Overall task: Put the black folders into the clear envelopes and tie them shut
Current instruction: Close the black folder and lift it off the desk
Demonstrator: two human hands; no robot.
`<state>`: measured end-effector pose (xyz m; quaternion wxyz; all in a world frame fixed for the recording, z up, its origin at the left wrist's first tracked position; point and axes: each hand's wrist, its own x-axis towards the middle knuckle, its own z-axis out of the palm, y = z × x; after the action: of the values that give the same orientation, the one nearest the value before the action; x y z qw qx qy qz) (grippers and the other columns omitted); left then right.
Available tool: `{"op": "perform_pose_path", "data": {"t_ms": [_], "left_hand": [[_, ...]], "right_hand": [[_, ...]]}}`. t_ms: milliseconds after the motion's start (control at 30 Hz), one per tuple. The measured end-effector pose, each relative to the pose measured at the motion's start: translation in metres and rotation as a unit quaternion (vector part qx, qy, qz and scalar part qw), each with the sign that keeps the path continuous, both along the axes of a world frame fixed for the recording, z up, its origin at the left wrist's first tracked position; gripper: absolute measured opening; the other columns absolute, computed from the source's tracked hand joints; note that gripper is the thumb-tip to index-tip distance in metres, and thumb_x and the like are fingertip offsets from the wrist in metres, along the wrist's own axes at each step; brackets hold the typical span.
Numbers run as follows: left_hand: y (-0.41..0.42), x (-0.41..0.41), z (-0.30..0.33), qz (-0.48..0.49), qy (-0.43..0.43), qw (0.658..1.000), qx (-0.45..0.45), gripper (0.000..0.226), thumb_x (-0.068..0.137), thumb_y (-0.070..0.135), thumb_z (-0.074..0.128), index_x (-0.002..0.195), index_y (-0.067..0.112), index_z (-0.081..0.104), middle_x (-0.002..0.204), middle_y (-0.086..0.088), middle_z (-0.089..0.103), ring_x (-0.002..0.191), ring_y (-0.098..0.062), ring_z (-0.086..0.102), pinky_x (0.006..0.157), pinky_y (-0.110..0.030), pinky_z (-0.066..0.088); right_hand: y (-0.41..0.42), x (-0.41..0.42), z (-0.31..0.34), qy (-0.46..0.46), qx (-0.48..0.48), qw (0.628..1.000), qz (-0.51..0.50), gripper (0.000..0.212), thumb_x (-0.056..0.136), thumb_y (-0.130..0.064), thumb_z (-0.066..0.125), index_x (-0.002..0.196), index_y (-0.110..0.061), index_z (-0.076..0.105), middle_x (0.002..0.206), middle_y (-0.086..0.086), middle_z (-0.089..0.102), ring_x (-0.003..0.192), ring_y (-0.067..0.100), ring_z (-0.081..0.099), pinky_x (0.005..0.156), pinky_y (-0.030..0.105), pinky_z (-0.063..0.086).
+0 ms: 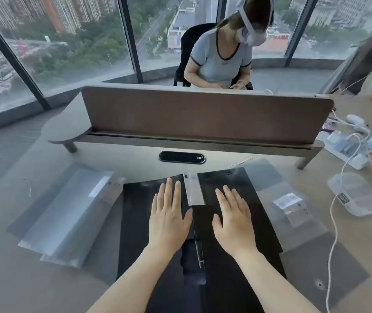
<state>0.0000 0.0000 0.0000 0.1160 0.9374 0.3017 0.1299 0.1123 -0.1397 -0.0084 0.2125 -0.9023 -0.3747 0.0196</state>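
An open black folder [255,213] lies flat on the desk in front of me, its clear spine strip [193,188] running down the middle. My left hand [169,214] rests palm down on the folder's left half, fingers spread. On the right half my right hand [233,219] lies flat the same way. Neither hand holds anything. A stack of clear envelopes [67,213] lies to the left of the folder. More clear envelopes [291,206] with a white label lie to the right, partly under the folder.
A brown divider panel [203,114] stands across the desk behind the folder, with a person seated beyond it. At the right are a clear plastic box [356,195], a power strip [347,150] and trailing white cables [334,222]. A black cable port [182,157] sits in the desk.
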Motion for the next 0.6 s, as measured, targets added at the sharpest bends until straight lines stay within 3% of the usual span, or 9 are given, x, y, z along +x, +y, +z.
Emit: {"op": "perform_pose_path", "data": {"t_ms": [100,433,600], "left_hand": [[-0.017,-0.008,-0.026,0.007,0.045,0.997,-0.066,0.078,0.098,0.049,0.042,0.159,0.015,0.007,0.168,-0.008,0.003,0.155,-0.027,0.006,0.125,-0.040,0.012],[-0.076,-0.030,-0.086,0.033,0.149,0.970,-0.186,0.081,0.097,0.058,0.038,0.159,0.020,0.001,0.169,-0.006,-0.002,0.155,-0.025,-0.002,0.125,-0.042,0.007],[-0.085,-0.035,-0.100,0.037,0.196,0.964,-0.176,0.087,0.094,0.065,0.038,0.159,0.023,-0.002,0.168,-0.006,-0.010,0.154,-0.025,-0.013,0.124,-0.046,-0.001]], "right_hand": [[-0.016,-0.010,-0.024,0.050,-0.064,0.997,-0.001,0.064,0.096,-0.028,0.046,0.155,-0.025,0.021,0.165,0.000,0.014,0.153,0.019,0.005,0.121,0.037,0.002],[-0.067,-0.037,-0.083,0.132,-0.174,0.976,-0.026,0.058,0.099,-0.042,0.040,0.154,-0.031,0.023,0.165,-0.002,0.011,0.153,0.021,0.004,0.120,0.039,0.006],[-0.076,-0.040,-0.092,0.141,-0.196,0.970,-0.019,0.058,0.101,-0.044,0.036,0.154,-0.033,0.019,0.166,-0.003,0.003,0.153,0.021,-0.001,0.121,0.041,0.005]]}}
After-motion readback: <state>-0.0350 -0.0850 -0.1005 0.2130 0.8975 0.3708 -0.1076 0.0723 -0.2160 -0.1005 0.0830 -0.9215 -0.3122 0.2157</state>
